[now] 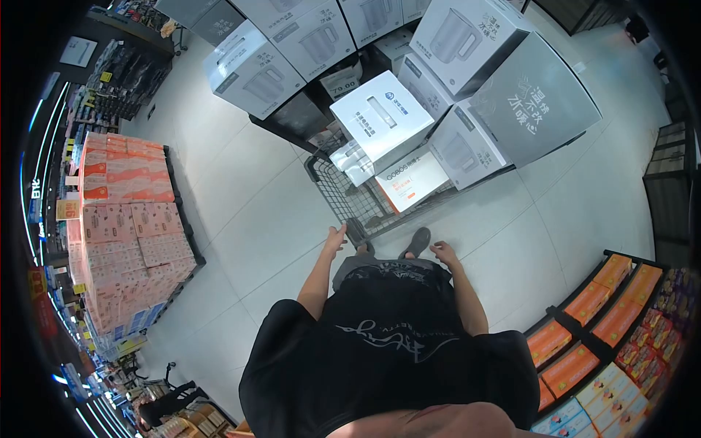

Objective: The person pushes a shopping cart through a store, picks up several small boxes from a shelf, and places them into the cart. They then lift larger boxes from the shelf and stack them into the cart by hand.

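Observation:
My left hand (335, 240) is beside the near left corner of a wire shopping cart (326, 194), its fingers loosely apart. My right hand (443, 252) hangs low at my side near the cart, fingers slightly curled and spread with nothing in them. Within the cart sits a tall white box (370, 115) with blue print on top. Next to it lie a white box with an orange edge (413, 180) and a shiny silvery package (353, 162). Grey-and-white kettle boxes (467, 146) stand close behind, overlapping the cart in this view.
More kettle boxes (263, 77) are stacked on a dark display with a price sign (341, 83). Pink cartons (128, 244) fill a pallet on the left. Orange boxes (573, 365) line a shelf at lower right. Pale tiled floor (252, 204) surrounds the cart; another person (169, 405) is at lower left.

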{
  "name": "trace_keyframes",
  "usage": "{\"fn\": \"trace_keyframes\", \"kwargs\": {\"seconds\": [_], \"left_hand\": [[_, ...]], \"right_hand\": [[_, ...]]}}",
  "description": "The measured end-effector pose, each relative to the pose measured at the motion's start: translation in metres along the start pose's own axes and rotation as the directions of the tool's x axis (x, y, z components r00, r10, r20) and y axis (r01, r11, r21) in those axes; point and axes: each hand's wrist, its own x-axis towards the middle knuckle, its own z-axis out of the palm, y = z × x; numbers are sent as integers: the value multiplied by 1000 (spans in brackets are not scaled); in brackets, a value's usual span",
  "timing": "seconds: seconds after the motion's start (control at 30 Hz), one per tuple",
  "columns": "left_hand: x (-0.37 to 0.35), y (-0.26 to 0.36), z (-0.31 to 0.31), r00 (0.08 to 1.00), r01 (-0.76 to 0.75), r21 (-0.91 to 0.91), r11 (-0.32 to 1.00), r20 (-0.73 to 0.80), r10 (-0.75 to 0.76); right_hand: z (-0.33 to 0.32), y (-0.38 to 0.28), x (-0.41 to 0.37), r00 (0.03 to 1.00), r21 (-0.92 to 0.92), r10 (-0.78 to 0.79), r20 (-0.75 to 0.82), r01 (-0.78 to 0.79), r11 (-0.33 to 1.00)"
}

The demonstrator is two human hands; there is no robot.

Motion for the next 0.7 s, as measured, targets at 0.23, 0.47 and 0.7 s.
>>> {"fn": "trace_keyframes", "kwargs": {"seconds": [0.23,0.47,0.7], "left_hand": [[33,1,-27,998,24,74,997,-62,-20],[97,-12,-107,997,-71,-16,997,-33,71],[167,-22,-172,968,-241,127,962,-48,248]], "right_hand": [[3,-35,-35,999,105,-2,-33,6,994],[42,-95,-44,990,240,90,-108,-62,969],[134,-172,-27,996,210,42,-73,-25,977]]}}
